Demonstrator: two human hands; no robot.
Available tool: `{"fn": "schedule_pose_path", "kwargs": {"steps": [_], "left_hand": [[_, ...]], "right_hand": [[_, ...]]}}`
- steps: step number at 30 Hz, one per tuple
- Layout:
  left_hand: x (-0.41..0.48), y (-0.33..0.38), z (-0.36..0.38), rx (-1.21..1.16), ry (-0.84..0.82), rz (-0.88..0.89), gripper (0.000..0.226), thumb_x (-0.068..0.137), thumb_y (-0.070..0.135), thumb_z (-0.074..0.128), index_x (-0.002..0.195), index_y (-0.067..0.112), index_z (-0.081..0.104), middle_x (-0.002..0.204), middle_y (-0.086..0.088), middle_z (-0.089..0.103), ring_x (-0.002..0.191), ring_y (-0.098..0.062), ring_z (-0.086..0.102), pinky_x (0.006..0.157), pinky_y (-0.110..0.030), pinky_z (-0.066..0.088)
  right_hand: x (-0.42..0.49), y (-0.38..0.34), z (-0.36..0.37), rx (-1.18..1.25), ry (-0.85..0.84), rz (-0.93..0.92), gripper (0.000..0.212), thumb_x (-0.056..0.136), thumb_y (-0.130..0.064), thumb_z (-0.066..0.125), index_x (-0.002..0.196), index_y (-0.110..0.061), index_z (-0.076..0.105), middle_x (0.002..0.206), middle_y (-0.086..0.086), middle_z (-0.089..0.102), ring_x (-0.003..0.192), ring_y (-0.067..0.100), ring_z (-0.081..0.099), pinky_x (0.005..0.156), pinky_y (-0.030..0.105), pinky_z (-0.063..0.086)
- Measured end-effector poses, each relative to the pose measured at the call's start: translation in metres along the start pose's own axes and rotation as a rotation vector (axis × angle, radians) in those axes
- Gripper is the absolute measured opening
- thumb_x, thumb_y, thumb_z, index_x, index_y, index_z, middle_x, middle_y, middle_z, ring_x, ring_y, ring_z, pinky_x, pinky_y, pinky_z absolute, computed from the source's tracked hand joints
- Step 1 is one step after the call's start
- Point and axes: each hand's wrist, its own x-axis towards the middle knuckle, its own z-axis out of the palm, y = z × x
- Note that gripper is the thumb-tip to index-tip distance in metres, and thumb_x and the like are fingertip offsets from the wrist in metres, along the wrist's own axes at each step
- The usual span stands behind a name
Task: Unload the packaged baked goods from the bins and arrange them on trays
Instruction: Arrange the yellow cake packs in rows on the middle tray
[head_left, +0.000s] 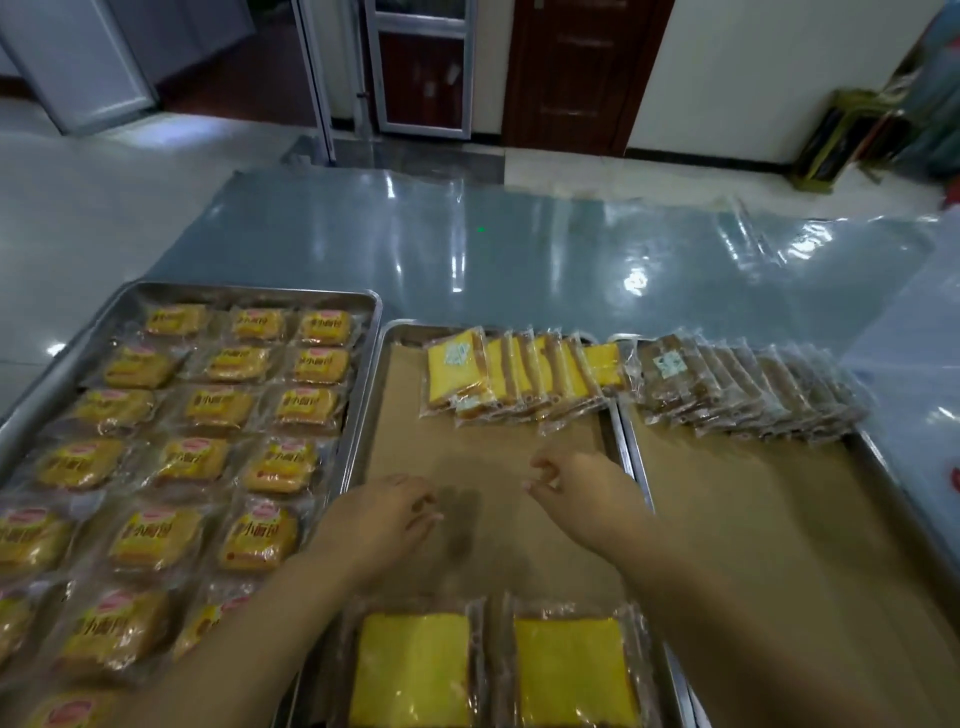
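Left hand (384, 519): fingers loosely curled, nothing in grasp, hovering over brown paper (483, 452) of middle tray (410, 330). Right hand (582, 499): likewise loosely curled, empty, just beside the left. Under both forearms, near end: two cake packs (410, 670), flat, side by side. Beyond both hands, far end: leaning yellow row (519, 379). Right of right hand: right tray (893, 480), with brown packs (748, 389) in a row. Left of left hand: left tray (249, 288), full of bread packs (208, 441).
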Motion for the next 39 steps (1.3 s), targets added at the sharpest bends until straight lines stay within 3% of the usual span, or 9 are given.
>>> {"fn": "schedule_pose_path", "kwargs": {"steps": [5, 9, 13, 17, 24, 28, 33, 36, 39], "left_hand": [[0.066, -0.011, -0.016, -0.017, 0.030, 0.027, 0.026, 0.089, 0.037, 0.055, 0.112, 0.025, 0.060, 0.106, 0.003, 0.063, 0.095, -0.016, 0.059, 0.078, -0.031, 0.049], [0.119, -0.014, -0.018, -0.071, 0.077, 0.049, 0.033, 0.088, 0.029, 0.059, 0.120, 0.022, 0.055, 0.119, 0.000, 0.055, 0.107, -0.020, 0.053, 0.083, -0.030, 0.043], [0.159, -0.017, -0.007, -0.065, 0.006, 0.014, 0.064, 0.086, 0.027, 0.060, 0.142, 0.020, 0.029, 0.149, -0.004, 0.026, 0.130, -0.024, 0.035, 0.100, -0.036, 0.038], [0.173, -0.022, 0.012, -0.019, -0.173, -0.032, 0.089, 0.084, 0.034, 0.064, 0.149, 0.025, 0.004, 0.158, 0.000, 0.000, 0.144, -0.026, 0.008, 0.112, -0.041, 0.028], [0.155, -0.016, 0.023, -0.067, -0.007, -0.027, 0.067, 0.080, 0.031, 0.068, 0.137, 0.023, 0.034, 0.135, 0.002, 0.038, 0.117, -0.020, 0.045, 0.086, -0.032, 0.045], [0.133, -0.010, 0.024, -0.066, -0.008, -0.021, 0.057, 0.084, 0.025, 0.063, 0.135, 0.023, 0.038, 0.132, 0.001, 0.041, 0.114, -0.020, 0.046, 0.081, -0.028, 0.040], [0.098, -0.006, 0.029, -0.049, -0.021, 0.010, 0.045, 0.089, 0.018, 0.052, 0.132, 0.020, 0.041, 0.132, -0.001, 0.042, 0.110, -0.022, 0.049, 0.078, -0.028, 0.041], [0.080, -0.003, 0.024, -0.174, 0.023, 0.012, 0.041, 0.094, 0.017, 0.046, 0.134, 0.021, 0.044, 0.135, -0.003, 0.048, 0.116, -0.021, 0.048, 0.089, -0.027, 0.039], [0.063, 0.002, 0.008, -0.388, 0.144, 0.007, 0.038, 0.096, 0.017, 0.046, 0.133, 0.024, 0.047, 0.129, 0.002, 0.055, 0.110, -0.013, 0.052, 0.081, -0.016, 0.035]], "right_hand": [[0.063, -0.013, -0.013, -0.038, 0.124, 0.028, 0.025, 0.090, -0.034, 0.053, 0.108, -0.017, 0.058, 0.099, 0.002, 0.063, 0.088, 0.022, 0.059, 0.073, 0.036, 0.051], [0.103, -0.019, -0.015, -0.070, 0.144, 0.064, 0.036, 0.091, -0.039, 0.054, 0.118, -0.015, 0.054, 0.113, 0.005, 0.059, 0.099, 0.026, 0.058, 0.072, 0.031, 0.047], [0.126, -0.019, -0.005, -0.144, 0.048, 0.131, 0.042, 0.090, -0.044, 0.054, 0.119, -0.014, 0.051, 0.118, 0.006, 0.053, 0.099, 0.025, 0.055, 0.070, 0.031, 0.042], [0.134, -0.016, 0.008, -0.189, 0.044, 0.132, 0.038, 0.086, -0.046, 0.058, 0.112, -0.018, 0.053, 0.113, 0.004, 0.051, 0.098, 0.023, 0.053, 0.077, 0.035, 0.048], [0.123, -0.015, 0.010, -0.065, 0.110, 0.146, 0.015, 0.084, -0.022, 0.062, 0.096, -0.022, 0.054, 0.095, 0.002, 0.054, 0.086, 0.021, 0.053, 0.073, 0.033, 0.049], [0.105, -0.013, 0.009, 0.173, 0.119, 0.169, 0.023, 0.081, -0.014, 0.066, 0.082, -0.027, 0.047, 0.079, -0.006, 0.057, 0.073, 0.013, 0.056, 0.059, 0.028, 0.047], [0.073, -0.002, 0.011, 0.463, 0.167, 0.228, 0.023, 0.081, -0.004, 0.064, 0.082, -0.025, 0.053, 0.087, -0.009, 0.059, 0.073, 0.004, 0.056, 0.054, 0.021, 0.043], [0.054, 0.008, 0.011, 0.515, 0.228, 0.234, 0.028, 0.085, -0.002, 0.056, 0.083, -0.031, 0.055, 0.092, -0.010, 0.062, 0.069, 0.005, 0.056, 0.049, 0.020, 0.038], [0.037, 0.016, 0.007, 0.566, 0.321, 0.233, 0.038, 0.088, -0.001, 0.051, 0.080, -0.038, 0.054, 0.087, -0.014, 0.062, 0.066, 0.004, 0.057, 0.048, 0.021, 0.038]]}}
